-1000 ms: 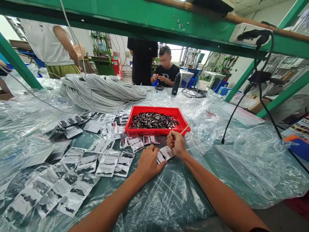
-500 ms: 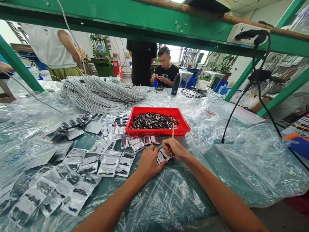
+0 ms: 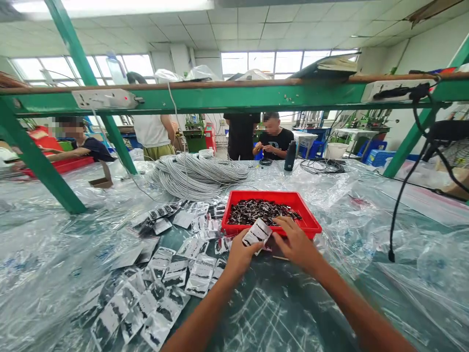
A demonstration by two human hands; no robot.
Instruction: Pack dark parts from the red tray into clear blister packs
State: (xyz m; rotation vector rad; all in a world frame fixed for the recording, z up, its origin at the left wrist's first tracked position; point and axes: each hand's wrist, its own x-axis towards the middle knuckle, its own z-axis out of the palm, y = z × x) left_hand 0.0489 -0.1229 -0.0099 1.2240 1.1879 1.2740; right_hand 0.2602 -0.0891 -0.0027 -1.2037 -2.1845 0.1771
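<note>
In the middle of the view, my left hand (image 3: pixel 240 254) grips a small white-and-black packet (image 3: pixel 258 232) between thumb and fingers, raised in front of a red tray (image 3: pixel 271 195). To its right, my right hand (image 3: pixel 295 242) is open with the fingers apart, close to the packet's edge and holding nothing. A thin pale stick (image 3: pixel 280 257) lies on the table just under my right hand. Many small dark metallic-looking pieces (image 3: pixel 252 211) fill the tray. Similar flat packets (image 3: pixel 201 274) are spread to the left of my left hand, some overlapping.
Behind the packets lies a big coil of grey cable (image 3: pixel 201 173). A dark bottle (image 3: pixel 289 156) stands farther back. The green rack frame (image 3: pixel 227 100) crosses above the table, and a black cable (image 3: pixel 399 205) hangs at the right. Several people are beyond the table.
My right hand has let go of the stick, which now lies on the table, and has opened. My left hand has lifted the packet. The camera view has tilted up and turned left.
</note>
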